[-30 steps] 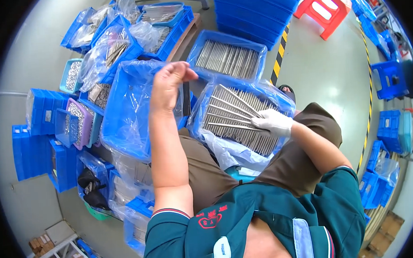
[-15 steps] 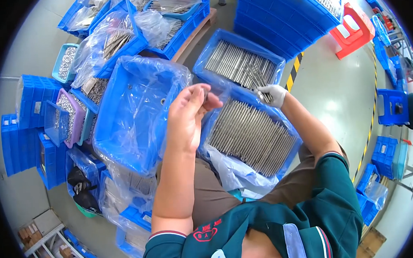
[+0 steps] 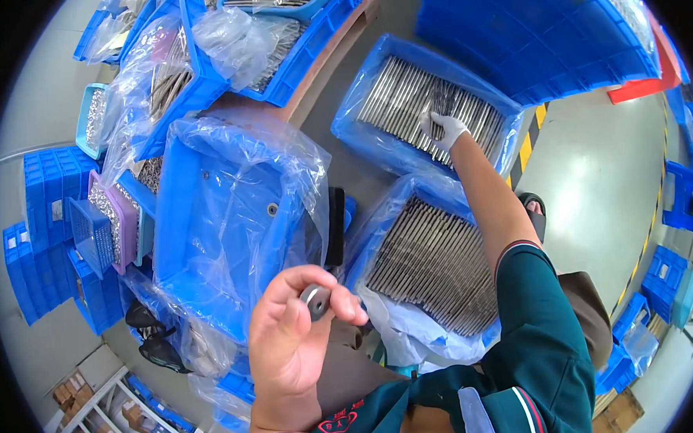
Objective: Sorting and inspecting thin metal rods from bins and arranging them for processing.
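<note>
My bare left hand (image 3: pixel 294 329) pinches a small round metal collar (image 3: pixel 316 301) with a hole in its middle, held up near the near corner of a lined blue bin. My right hand (image 3: pixel 445 130), in a white glove, reaches into the far blue crate (image 3: pixel 350 134). Its fingers are curled on metal rods (image 3: pixel 403 96) lying side by side there; how many it grips is hidden. Nearer to me, a second lined crate (image 3: pixel 397 202) holds rows of similar rods (image 3: pixel 435 263), with crumpled white wrapping (image 3: pixel 403 319) along its near side.
The large blue bin (image 3: pixel 176 174) at left has a clear plastic liner. Beyond it, blue crates (image 3: pixel 292 82) of rods sit on a wooden pallet (image 3: pixel 330 56). Tall blue crates (image 3: pixel 525 42) stand at far right. Small baskets (image 3: pixel 112 221) of metal parts are at left.
My left hand has come down and nearer, showing the collar. My right hand, which held several rods above the crates, has moved down onto the far crate's rods. The view has shifted.
</note>
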`<action>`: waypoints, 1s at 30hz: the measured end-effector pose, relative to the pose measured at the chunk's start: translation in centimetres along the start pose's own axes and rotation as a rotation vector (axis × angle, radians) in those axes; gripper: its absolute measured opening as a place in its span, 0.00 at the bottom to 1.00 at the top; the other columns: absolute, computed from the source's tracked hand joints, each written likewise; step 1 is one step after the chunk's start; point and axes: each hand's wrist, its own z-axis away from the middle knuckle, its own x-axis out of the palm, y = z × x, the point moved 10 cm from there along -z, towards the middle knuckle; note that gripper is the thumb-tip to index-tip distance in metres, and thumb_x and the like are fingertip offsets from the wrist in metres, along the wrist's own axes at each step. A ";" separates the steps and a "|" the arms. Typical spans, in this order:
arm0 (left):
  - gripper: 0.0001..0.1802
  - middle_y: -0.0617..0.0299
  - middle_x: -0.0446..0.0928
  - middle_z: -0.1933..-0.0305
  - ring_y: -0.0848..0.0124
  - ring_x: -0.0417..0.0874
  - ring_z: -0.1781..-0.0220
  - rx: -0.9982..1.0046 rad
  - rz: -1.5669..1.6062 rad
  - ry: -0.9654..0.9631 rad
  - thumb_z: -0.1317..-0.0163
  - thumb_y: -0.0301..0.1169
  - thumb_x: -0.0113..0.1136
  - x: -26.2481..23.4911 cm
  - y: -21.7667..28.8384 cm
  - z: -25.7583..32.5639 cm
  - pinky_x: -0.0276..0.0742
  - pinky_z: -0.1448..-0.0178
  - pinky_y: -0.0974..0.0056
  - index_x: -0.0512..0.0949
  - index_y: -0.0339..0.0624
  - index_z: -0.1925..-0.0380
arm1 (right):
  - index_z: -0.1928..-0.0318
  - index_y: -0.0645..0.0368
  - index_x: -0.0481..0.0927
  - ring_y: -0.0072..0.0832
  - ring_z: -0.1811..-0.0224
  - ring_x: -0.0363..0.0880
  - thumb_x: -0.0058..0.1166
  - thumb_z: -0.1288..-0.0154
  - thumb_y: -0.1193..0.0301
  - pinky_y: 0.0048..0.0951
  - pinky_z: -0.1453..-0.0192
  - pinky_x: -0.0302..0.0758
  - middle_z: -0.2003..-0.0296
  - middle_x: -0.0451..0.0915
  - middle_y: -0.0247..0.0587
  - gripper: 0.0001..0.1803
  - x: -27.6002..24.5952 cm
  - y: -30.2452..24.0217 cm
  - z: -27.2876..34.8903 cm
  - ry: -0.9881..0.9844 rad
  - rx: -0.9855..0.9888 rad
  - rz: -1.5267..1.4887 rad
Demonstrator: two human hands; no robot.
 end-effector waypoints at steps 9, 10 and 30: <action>0.24 0.53 0.76 0.69 0.61 0.78 0.67 -0.063 -0.008 0.003 0.37 0.46 0.54 -0.3 -0.5 -0.9 0.66 0.50 0.56 0.68 0.35 0.55 | 0.58 0.67 0.72 0.43 0.67 0.82 0.50 0.35 0.72 0.49 0.63 0.81 0.66 0.80 0.52 0.10 -0.1 -0.5 -3.1 0.270 -0.109 0.442; 0.24 0.53 0.76 0.69 0.61 0.78 0.66 -0.066 0.005 -0.023 0.37 0.46 0.53 0.1 -0.5 -1.0 0.66 0.50 0.56 0.68 0.35 0.55 | 0.61 0.66 0.74 0.42 0.66 0.82 0.51 0.37 0.71 0.48 0.63 0.81 0.67 0.80 0.52 0.09 -1.1 -3.2 -3.4 0.336 -0.156 0.664; 0.22 0.52 0.73 0.67 0.61 0.74 0.64 -0.003 -0.018 -0.083 0.34 0.43 0.50 0.7 -0.8 1.2 0.67 0.50 0.57 0.68 0.33 0.53 | 0.50 0.56 0.76 0.49 0.51 0.76 0.45 0.41 0.56 0.44 0.46 0.71 0.54 0.78 0.54 0.23 4.2 -5.1 13.5 0.472 -0.724 1.857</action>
